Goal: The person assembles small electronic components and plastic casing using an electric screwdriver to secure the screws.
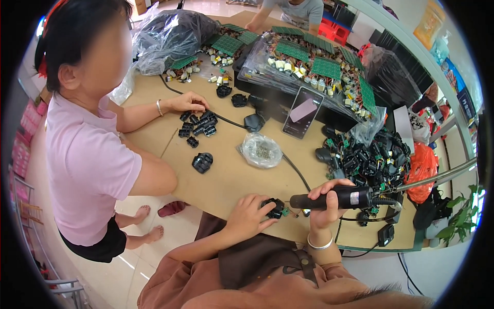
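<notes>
My left hand grips a black plastic housing low over the near edge of the table, fingers curled around its left side. A bit of green board and thin wires shows at the housing's right side. My right hand is wrapped round a black electric screwdriver, held nearly level with its front end pointing left, close to the housing. Whether its bit touches the housing I cannot tell. A cord runs from its rear toward the right.
A clear bag of small screws lies mid-table, near a propped phone. At right sits a heap of black parts; green circuit boards fill the back. On the left, a co-worker's hand is beside black pieces. Another person is opposite.
</notes>
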Demonstrator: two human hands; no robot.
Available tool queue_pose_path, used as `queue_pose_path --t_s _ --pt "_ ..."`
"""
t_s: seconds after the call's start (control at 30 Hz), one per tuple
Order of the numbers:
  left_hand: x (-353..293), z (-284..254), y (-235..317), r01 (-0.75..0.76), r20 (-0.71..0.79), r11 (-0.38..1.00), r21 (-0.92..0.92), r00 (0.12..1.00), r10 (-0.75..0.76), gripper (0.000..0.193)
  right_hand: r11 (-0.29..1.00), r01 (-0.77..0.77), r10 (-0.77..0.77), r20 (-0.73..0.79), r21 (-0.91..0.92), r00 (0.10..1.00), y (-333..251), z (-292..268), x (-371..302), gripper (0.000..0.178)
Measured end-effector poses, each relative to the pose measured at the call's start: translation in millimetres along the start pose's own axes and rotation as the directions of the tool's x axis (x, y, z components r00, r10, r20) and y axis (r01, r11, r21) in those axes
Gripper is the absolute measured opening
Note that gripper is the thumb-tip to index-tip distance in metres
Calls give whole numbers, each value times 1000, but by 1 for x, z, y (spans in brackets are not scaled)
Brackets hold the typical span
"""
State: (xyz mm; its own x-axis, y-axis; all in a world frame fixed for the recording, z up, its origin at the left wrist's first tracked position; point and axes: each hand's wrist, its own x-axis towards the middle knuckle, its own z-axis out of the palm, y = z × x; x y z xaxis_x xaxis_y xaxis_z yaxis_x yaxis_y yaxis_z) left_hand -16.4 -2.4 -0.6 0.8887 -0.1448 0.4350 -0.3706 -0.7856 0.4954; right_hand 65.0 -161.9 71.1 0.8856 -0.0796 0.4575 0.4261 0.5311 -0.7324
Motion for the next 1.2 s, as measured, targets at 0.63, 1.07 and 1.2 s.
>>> queue_pose_path --t_s 0.63,1.07,1.2 --pt "0 1 2 -3 -1 1000 16 1000 3 38 1000 15 -16 -44 -26 999 -1 -2 1 35" --pt "1 2 2 7 41 1000 27 999 -8 39 997 -22 15 -88 -71 996 -7 -5 0 35" --pt "-3 8 -1 9 37 999 35 999 -10 37 998 -21 15 -117 -51 993 -8 -4 -3 38"
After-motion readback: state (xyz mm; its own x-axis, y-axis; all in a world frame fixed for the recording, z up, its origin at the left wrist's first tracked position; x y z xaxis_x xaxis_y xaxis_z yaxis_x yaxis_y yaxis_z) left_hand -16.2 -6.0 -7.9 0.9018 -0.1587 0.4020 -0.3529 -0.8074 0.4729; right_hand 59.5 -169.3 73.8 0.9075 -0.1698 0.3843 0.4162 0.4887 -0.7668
